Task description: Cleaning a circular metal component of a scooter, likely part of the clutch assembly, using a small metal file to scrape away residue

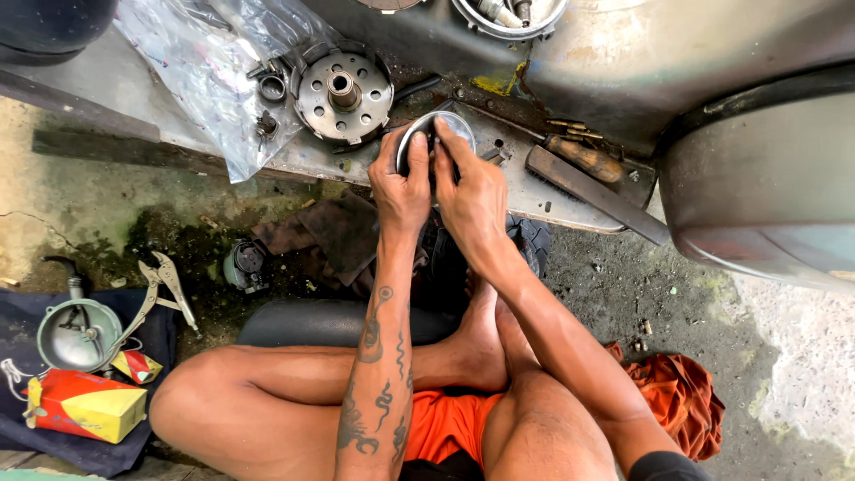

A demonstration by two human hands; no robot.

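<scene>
2 hands meet on 1 part: I have my left hand [401, 183] curled around the left edge of a round metal cover [434, 134], fingers wrapped over its dark rim, while my right hand [470, 191] pinches the cover's right side, fingertips bent in against its shiny face. Both are closed on it; the cover stands on edge on the scooter's metal floorboard [534, 191], straight ahead of me and above my crossed legs. Just left of it on the same ledge sits a round clutch assembly [344, 93] with a ring of holes and a centre shaft, partly on a clear plastic sheet [209, 71]. To the right lies a wooden-handled tool [583, 158] beside a flat metal bar [592, 191]. Down at my left, well apart, are pliers [165, 285], a round metal housing [78, 334] and a red and yellow box [86, 405] on a dark cloth [18, 312]. An orange rag [681, 401] lies by my right leg.
</scene>
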